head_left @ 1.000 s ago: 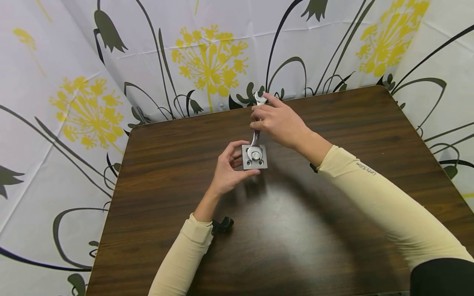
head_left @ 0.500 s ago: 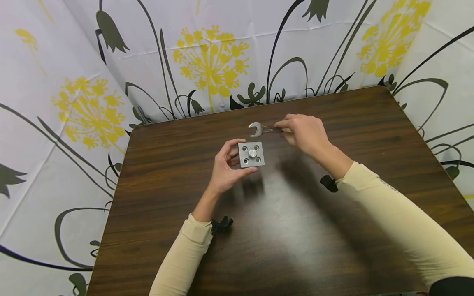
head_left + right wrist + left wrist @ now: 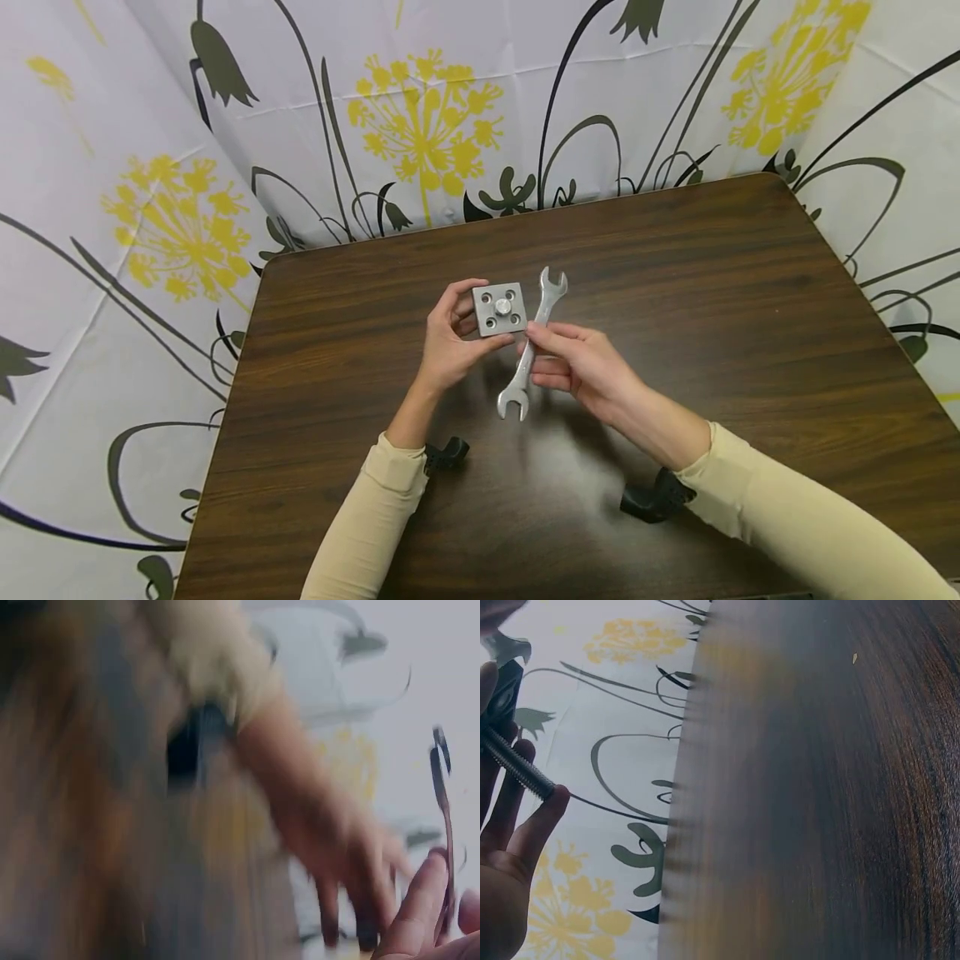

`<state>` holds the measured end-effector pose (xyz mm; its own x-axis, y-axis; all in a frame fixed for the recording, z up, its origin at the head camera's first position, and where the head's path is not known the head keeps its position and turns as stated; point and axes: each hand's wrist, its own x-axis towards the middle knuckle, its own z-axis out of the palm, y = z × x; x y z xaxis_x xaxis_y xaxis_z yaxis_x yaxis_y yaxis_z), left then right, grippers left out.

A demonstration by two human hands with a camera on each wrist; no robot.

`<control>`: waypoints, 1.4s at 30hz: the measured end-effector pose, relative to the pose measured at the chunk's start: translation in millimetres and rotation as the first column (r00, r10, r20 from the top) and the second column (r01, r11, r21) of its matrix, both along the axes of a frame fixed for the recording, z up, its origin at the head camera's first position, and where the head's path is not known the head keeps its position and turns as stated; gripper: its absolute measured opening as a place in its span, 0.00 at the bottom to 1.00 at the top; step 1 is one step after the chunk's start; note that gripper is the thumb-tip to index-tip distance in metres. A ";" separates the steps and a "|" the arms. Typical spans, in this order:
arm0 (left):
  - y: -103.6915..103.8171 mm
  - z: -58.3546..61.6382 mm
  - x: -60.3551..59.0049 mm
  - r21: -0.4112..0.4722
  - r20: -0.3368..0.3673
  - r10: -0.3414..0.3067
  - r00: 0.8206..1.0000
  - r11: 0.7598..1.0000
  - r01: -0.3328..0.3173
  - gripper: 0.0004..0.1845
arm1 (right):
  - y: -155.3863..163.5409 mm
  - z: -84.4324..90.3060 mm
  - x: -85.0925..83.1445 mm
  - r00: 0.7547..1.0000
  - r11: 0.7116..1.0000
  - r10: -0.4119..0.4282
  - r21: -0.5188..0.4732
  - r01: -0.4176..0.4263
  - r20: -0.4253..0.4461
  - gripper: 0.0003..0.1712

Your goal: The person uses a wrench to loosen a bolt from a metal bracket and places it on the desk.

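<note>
A square metal plate [image 3: 491, 325] with holes near its corners and a round bolt head [image 3: 503, 307] at its centre is gripped by my left hand [image 3: 452, 346], thumb along the lower edge and fingers at the far side. Behind the plate, a long threaded bolt shank [image 3: 525, 769] shows in the left wrist view, with a fingertip at its end. My right hand [image 3: 588, 367] pinches a double open-ended wrench [image 3: 531, 346] by its middle. The wrench stands slanted just right of the plate, its heads apart from the bolt head. In the right wrist view the wrench [image 3: 444, 802] appears edge-on.
Both hands are held above a dark wood-grain table [image 3: 337, 333]. A white curtain [image 3: 300, 150] with yellow and grey flower prints hangs behind the table's far edge. Black wrist mounts [image 3: 447, 456] sit under both sleeves.
The wrench has come off the bolt head, swung to the right, and turned in my right hand to its present slant. My left hand has drifted slightly left with the plate.
</note>
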<state>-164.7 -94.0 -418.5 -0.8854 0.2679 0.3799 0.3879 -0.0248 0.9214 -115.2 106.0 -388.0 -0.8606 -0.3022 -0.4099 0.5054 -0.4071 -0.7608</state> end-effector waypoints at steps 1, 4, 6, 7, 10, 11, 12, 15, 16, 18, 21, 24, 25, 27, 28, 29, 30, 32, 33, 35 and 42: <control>0.0 -2.7 -1.1 0.013 0.006 -0.001 1.000 1.000 0.001 0.39 | -5.5 1.9 6.2 0.999 0.998 -0.002 -0.062 0.005 0.036 0.16; -0.4 -13.1 -6.5 0.051 0.008 -0.007 1.000 0.999 0.006 0.40 | -20.6 6.7 21.1 0.998 0.984 0.014 -0.178 -0.002 0.067 0.20; -0.8 -20.2 -9.8 0.081 0.015 -0.016 1.000 0.997 0.015 0.41 | -29.5 9.0 27.7 0.998 0.974 0.012 -0.228 0.004 0.067 0.22; -0.5 -21.7 -10.3 0.086 0.012 -0.017 1.000 0.996 0.016 0.40 | -33.5 9.6 30.2 0.998 0.968 0.008 -0.249 0.009 0.067 0.22; 0.5 -24.9 -9.8 0.113 0.034 -0.037 0.999 0.993 0.033 0.40 | -44.7 10.9 35.1 0.997 0.960 -0.001 -0.280 0.022 0.075 0.22; 1.0 -25.4 -9.0 0.124 0.046 -0.048 0.998 0.991 0.042 0.39 | -48.2 11.1 35.8 0.997 0.959 -0.003 -0.284 0.026 0.080 0.22; 1.7 -25.8 -8.3 0.134 0.055 -0.059 0.997 0.990 0.051 0.39 | -51.5 11.3 36.1 0.996 0.958 -0.006 -0.284 0.030 0.085 0.22; 2.7 -26.1 -6.0 0.129 0.062 -0.064 0.996 0.990 0.055 0.39 | -61.7 11.4 36.0 0.994 0.957 -0.011 -0.287 0.041 0.105 0.23; 3.2 -25.1 -5.2 0.120 0.059 -0.057 0.997 0.992 0.050 0.39 | -64.9 11.5 35.6 0.993 0.955 -0.019 -0.292 0.051 0.113 0.22; 5.3 -17.5 -1.6 0.087 0.058 -0.034 0.998 0.996 0.029 0.39 | -71.0 11.4 34.4 0.991 0.948 -0.036 -0.310 0.074 0.127 0.21; 8.1 -1.5 4.6 0.011 0.037 0.016 0.999 1.000 -0.017 0.38 | -79.3 10.8 32.9 0.988 0.933 -0.060 -0.343 0.106 0.141 0.17; 10.2 11.5 9.8 0.008 0.004 0.015 1.000 1.000 -0.015 0.37 | -85.3 9.0 32.7 0.987 0.919 -0.077 -0.373 0.126 0.144 0.14; 10.1 11.2 9.8 0.012 -0.012 0.012 1.000 1.000 -0.012 0.37 | -86.9 8.1 33.0 0.986 0.916 -0.078 -0.381 0.129 0.146 0.13; 8.9 7.0 8.6 0.025 -0.031 0.001 1.000 1.000 0.000 0.37 | -89.6 5.7 33.5 0.986 0.909 -0.076 -0.396 0.130 0.151 0.13; 8.8 6.0 8.1 0.024 -0.038 0.000 0.999 1.000 0.001 0.37 | -90.3 4.5 33.7 0.985 0.907 -0.076 -0.399 0.131 0.152 0.13; 8.4 4.1 7.3 0.020 -0.041 0.002 0.999 1.000 -0.001 0.37 | -91.1 3.6 33.9 0.985 0.906 -0.076 -0.402 0.132 0.153 0.13; 8.2 2.8 6.7 0.018 -0.039 0.006 0.999 1.000 -0.005 0.37 | -91.9 2.8 33.9 0.985 0.905 -0.074 -0.405 0.132 0.155 0.13; 9.1 3.7 7.7 0.014 -0.031 0.012 0.999 1.000 -0.012 0.38 | -93.4 1.7 33.5 0.986 0.901 -0.070 -0.414 0.128 0.152 0.13; 10.2 6.4 9.2 0.010 -0.031 0.015 0.999 1.000 -0.015 0.38 | -94.0 1.7 33.3 0.986 0.900 -0.072 -0.416 0.129 0.150 0.12; 12.0 10.2 11.4 0.010 -0.025 0.020 0.999 1.000 -0.020 0.37 | -95.2 1.7 32.3 0.986 0.897 -0.074 -0.422 0.131 0.148 0.11; 18.2 17.1 15.5 0.038 -0.033 0.014 0.999 0.999 -0.013 0.37 | -98.1 4.8 25.0 0.986 0.873 -0.099 -0.463 0.151 0.134 0.08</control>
